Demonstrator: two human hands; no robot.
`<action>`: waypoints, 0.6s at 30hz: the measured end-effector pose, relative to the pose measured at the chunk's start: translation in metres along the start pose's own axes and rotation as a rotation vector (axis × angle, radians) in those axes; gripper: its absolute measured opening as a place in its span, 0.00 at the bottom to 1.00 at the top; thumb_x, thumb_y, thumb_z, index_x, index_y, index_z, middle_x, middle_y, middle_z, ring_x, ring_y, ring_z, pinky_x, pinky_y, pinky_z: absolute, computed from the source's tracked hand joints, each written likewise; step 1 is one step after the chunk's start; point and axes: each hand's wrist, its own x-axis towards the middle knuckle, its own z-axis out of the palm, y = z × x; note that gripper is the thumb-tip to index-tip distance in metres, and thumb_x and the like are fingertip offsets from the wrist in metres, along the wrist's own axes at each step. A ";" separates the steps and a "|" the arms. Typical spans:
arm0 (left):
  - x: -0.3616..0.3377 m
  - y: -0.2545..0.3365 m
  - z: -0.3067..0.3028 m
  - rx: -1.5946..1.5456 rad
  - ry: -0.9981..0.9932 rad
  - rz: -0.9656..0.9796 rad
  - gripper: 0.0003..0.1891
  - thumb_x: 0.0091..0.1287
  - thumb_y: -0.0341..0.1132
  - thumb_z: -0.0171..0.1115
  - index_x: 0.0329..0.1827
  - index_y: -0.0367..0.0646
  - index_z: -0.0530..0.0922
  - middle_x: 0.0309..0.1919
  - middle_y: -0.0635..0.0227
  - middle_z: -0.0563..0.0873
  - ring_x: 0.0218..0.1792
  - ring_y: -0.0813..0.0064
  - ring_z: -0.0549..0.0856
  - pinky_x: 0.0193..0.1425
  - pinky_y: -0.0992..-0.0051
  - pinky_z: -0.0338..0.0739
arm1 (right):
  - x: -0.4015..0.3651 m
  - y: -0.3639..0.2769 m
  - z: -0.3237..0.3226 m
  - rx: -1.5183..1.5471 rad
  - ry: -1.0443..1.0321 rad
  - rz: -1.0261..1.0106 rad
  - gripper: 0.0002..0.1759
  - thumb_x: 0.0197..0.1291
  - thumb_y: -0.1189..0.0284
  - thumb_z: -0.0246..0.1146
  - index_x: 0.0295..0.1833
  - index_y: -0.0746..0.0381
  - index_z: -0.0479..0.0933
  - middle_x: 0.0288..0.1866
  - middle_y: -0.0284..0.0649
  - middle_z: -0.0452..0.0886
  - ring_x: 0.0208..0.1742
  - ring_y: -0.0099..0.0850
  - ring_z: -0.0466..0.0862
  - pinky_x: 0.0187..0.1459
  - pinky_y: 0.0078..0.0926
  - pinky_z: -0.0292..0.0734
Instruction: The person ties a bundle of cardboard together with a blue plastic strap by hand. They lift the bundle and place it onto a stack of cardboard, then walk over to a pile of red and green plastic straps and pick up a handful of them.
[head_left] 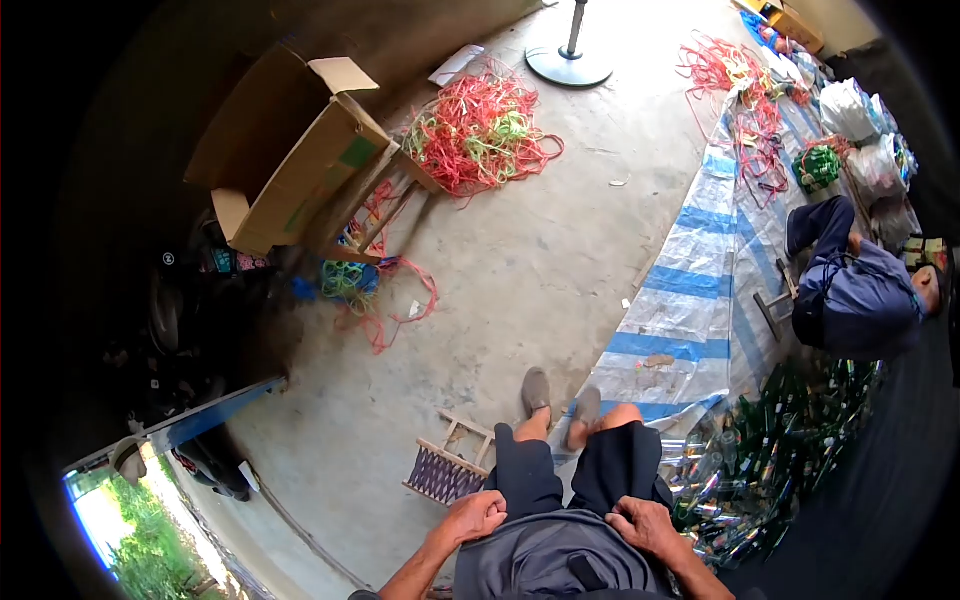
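My left hand (476, 517) rests on my left thigh with its fingers curled closed, and nothing shows in it. Over the other thigh lies my right hand (643, 526), also closed, its fingers against the dark shorts (620, 464). Both hands are beside the hem of my grey shirt (545, 555). Just left of my legs is a low wooden stool (445, 475) with a woven seat. A large pile of mostly green glass bottles (765, 450) lies close by on my right.
A striped tarp (685, 285) covers the floor ahead. Another person (860, 290) sits at right near a small metal stand (775, 305). Tangled red and green strapping (480, 135), a cardboard box (300, 180) and a round pole base (568, 67) stand farther off.
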 end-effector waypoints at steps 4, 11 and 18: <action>0.043 0.031 -0.033 0.030 -0.007 -0.004 0.09 0.65 0.37 0.70 0.42 0.42 0.85 0.28 0.60 0.87 0.32 0.58 0.88 0.39 0.62 0.81 | 0.035 -0.013 -0.038 -0.028 -0.013 -0.029 0.18 0.68 0.57 0.67 0.41 0.63 0.84 0.36 0.50 0.89 0.41 0.53 0.89 0.45 0.49 0.82; 0.129 0.132 -0.101 0.067 0.005 -0.046 0.09 0.67 0.37 0.69 0.42 0.41 0.85 0.30 0.59 0.87 0.34 0.61 0.88 0.40 0.63 0.81 | 0.125 -0.013 -0.136 0.102 -0.127 0.045 0.19 0.68 0.53 0.68 0.43 0.60 0.85 0.34 0.49 0.88 0.39 0.51 0.90 0.42 0.45 0.84; 0.231 0.221 -0.183 0.189 0.042 0.231 0.11 0.66 0.37 0.73 0.42 0.40 0.85 0.31 0.60 0.86 0.34 0.57 0.87 0.40 0.61 0.80 | 0.153 -0.012 -0.204 0.382 -0.182 0.314 0.17 0.66 0.60 0.74 0.43 0.65 0.86 0.26 0.34 0.82 0.28 0.22 0.79 0.33 0.26 0.76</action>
